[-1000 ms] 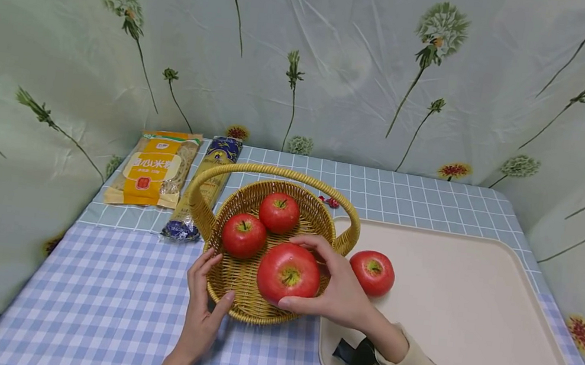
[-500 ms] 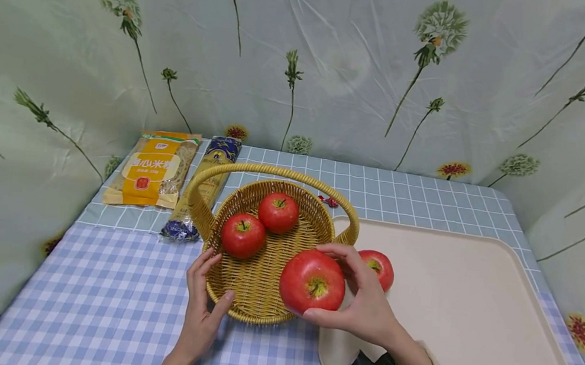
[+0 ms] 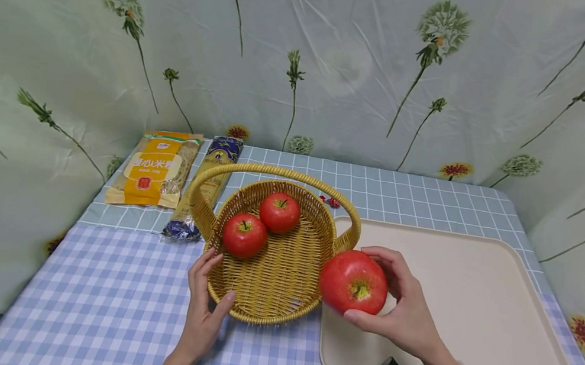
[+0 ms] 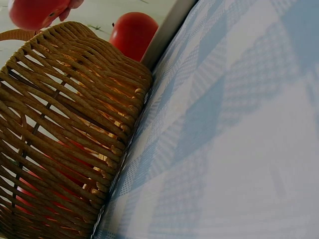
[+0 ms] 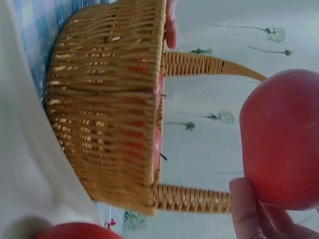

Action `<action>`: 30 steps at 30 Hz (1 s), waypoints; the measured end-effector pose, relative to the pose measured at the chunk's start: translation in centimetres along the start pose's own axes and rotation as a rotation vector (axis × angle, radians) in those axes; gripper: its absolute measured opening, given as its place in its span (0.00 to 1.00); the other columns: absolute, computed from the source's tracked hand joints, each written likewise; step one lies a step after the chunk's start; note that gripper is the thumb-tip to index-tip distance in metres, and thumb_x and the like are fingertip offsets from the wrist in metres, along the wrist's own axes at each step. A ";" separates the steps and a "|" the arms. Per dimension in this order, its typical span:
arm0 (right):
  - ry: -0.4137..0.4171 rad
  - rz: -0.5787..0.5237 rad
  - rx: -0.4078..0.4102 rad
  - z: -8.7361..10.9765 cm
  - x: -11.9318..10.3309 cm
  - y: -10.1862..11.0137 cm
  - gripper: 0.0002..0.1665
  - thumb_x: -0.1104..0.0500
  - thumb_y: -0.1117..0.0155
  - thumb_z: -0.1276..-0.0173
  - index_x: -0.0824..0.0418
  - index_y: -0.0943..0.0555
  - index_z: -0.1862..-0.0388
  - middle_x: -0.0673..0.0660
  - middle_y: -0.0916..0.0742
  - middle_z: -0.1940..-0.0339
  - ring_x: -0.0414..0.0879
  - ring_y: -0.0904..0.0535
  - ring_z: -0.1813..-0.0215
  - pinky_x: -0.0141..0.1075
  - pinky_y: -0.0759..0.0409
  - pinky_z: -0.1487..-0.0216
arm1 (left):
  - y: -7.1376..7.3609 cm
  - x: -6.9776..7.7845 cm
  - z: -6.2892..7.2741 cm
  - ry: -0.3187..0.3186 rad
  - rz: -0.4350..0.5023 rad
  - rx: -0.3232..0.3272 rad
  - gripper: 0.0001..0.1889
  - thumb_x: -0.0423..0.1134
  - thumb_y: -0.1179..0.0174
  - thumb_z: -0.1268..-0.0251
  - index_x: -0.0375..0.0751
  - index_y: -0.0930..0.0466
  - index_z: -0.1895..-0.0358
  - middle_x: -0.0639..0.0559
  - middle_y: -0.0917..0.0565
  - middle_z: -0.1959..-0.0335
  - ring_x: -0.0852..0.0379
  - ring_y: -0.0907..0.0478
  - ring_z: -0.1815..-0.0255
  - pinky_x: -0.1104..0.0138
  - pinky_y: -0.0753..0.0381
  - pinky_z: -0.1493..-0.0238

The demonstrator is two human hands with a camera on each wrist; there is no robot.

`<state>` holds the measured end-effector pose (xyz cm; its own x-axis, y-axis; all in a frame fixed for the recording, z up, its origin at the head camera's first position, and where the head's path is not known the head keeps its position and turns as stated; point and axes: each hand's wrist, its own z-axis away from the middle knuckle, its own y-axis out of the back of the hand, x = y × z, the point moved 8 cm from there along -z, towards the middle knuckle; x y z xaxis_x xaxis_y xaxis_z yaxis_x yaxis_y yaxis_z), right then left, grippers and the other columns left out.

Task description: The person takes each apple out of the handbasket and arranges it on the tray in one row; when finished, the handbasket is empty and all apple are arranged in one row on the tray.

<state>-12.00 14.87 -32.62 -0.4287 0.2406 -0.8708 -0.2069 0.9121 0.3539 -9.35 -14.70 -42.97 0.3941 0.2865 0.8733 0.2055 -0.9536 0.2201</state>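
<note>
My right hand (image 3: 408, 307) pinches a large red apple (image 3: 354, 282) between thumb and fingers, raised over the basket's right rim and the tray's left edge. In the right wrist view the held apple (image 5: 284, 139) is apart from the basket. My left hand (image 3: 204, 310) rests with spread, fairly straight fingers against the near-left rim of the round wicker basket (image 3: 281, 288). Inside it sit two red apples, one at the left (image 3: 244, 235) and one farther back (image 3: 280, 212). Another apple (image 4: 133, 35) on the tray shows in the left wrist view; in the head view it is hidden.
A beige tray (image 3: 470, 320) lies right of the basket, whose tall handle (image 3: 277, 172) arches over it. Behind on the left lie an orange-labelled food bag (image 3: 151, 170) and a spaghetti packet (image 3: 206, 188). A small red item (image 3: 330, 202) lies behind the basket.
My right hand has carried the apple from above the inside of the basket rightward past its rim, toward the tray. The left hand and the basket have stayed put.
</note>
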 end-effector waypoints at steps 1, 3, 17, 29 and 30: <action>-0.007 0.003 0.010 0.1 0.1 0.3 0.48 0.68 0.21 0.60 0.59 0.33 0.38 0.53 0.24 0.45 0.47 0.26 0.47 0.37 0.20 0.57 | 0.0 0.0 0.0 -0.001 0.001 0.000 0.35 0.25 0.43 0.47 0.33 0.42 0.32 0.43 0.49 0.28 0.49 0.56 0.28 0.67 0.55 0.34; -0.026 0.007 0.033 0.3 0.3 0.9 0.49 0.69 0.22 0.61 0.61 0.34 0.38 0.54 0.24 0.44 0.47 0.27 0.46 0.37 0.20 0.58 | 0.0 0.1 0.0 -0.002 0.003 0.003 0.35 0.25 0.43 0.47 0.33 0.42 0.32 0.42 0.49 0.28 0.49 0.55 0.28 0.67 0.55 0.34; -0.080 0.055 0.217 1.0 2.2 4.9 0.50 0.78 0.28 0.58 0.66 0.38 0.35 0.54 0.26 0.44 0.46 0.29 0.45 0.30 0.21 0.59 | 0.0 0.0 0.0 0.002 -0.002 0.003 0.33 0.27 0.44 0.45 0.34 0.41 0.32 0.44 0.49 0.28 0.47 0.55 0.28 0.66 0.55 0.33; -0.221 0.125 0.376 1.9 5.7 8.1 0.45 0.75 0.30 0.50 0.63 0.37 0.33 0.48 0.27 0.44 0.42 0.29 0.47 0.24 0.23 0.59 | 0.0 0.0 0.1 0.008 0.001 0.005 0.34 0.27 0.44 0.45 0.36 0.41 0.32 0.43 0.49 0.28 0.48 0.54 0.28 0.66 0.54 0.33; -0.236 0.139 0.386 2.1 6.1 8.4 0.44 0.74 0.29 0.49 0.62 0.37 0.33 0.48 0.27 0.44 0.42 0.28 0.48 0.24 0.23 0.60 | 0.0 0.0 0.1 0.010 -0.001 0.005 0.34 0.27 0.44 0.45 0.36 0.41 0.32 0.43 0.49 0.28 0.48 0.54 0.28 0.66 0.54 0.33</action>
<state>-14.52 24.68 -35.69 -0.2088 0.3977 -0.8935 0.1994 0.9117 0.3592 -9.28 -14.70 -42.98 0.3854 0.2863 0.8772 0.2104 -0.9529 0.2185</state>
